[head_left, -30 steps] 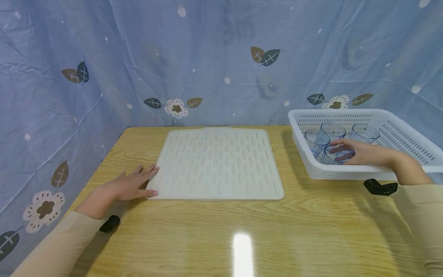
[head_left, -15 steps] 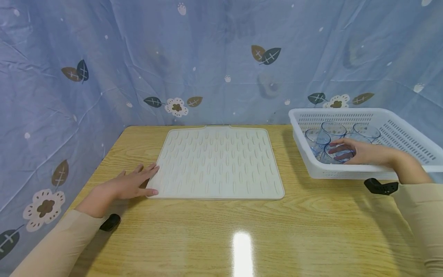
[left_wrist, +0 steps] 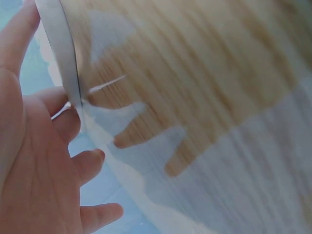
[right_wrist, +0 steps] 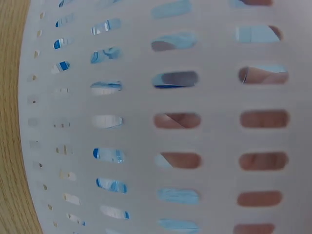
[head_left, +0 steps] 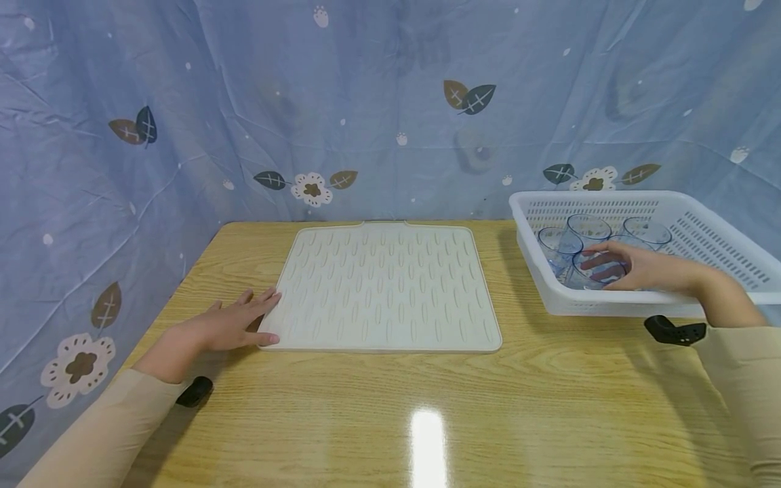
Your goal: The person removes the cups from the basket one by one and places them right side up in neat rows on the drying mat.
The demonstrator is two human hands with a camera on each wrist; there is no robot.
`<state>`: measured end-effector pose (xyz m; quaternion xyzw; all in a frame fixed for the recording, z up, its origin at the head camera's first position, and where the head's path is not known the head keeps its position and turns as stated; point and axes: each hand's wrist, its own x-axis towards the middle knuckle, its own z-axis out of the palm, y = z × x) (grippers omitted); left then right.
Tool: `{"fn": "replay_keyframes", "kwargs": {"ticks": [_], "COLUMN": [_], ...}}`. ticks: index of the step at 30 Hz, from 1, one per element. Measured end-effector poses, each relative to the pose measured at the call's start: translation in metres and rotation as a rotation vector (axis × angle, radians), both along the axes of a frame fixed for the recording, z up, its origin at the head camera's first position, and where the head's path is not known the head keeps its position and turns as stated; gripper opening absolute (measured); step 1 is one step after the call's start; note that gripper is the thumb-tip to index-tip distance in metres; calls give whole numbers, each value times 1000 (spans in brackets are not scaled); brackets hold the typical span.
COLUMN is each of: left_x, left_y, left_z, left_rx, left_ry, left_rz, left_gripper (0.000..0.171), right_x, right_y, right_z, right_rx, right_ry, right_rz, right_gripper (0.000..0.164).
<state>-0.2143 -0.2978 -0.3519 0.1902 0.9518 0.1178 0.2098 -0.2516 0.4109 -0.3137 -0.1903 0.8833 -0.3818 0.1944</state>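
Note:
In the head view a white drying mat (head_left: 378, 291) with raised oval ridges lies flat on the table. My left hand (head_left: 222, 327) rests at its left edge, fingers spread and fairly straight, with thumb and fingertips on the rim. Several clear blue-tinted glasses stand in a white basket (head_left: 546, 298) at the right. My right hand (head_left: 649, 271) reaches over the basket's near wall and holds the front glass (head_left: 576, 276) near its rim with curved fingers. Through the slots of the basket wall (right_wrist: 136, 136), the right wrist view shows parts of that hand (right_wrist: 264, 119) and bluish glass.
Other glasses (head_left: 588, 228) crowd around the held one, beside it and behind it. The basket's slotted walls enclose them. A blue patterned curtain (head_left: 378, 102) hangs behind and left of the wooden table (head_left: 342, 420), which reflects a bright light near the front.
My left hand stays on the mat's edge. The right hand stays at the front glass, its fingers and wrist shifting only very slightly; the glass remains in the basket.

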Motion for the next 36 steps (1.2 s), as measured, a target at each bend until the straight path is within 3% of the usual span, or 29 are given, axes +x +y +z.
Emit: {"fn": "replay_keyframes", "kwargs": {"ticks": [10,20,36], "left_x": [-1,0,-1], "left_y": [-2,0,-2], "left_z": [-2,2,0], "left_rx": [29,16,5], "left_ry": [-19,-17,-19], "left_rz": [11,4,5], "left_gripper": [102,101,102], "right_x": [2,5,4], "right_y": [-1,-1,-8], "right_z": [0,5,9], "right_rx": [-10,-21,-176], "right_ry": [73,91,200], "right_rz": [-15,-45,-37], "right_gripper": [65,73,70]}}
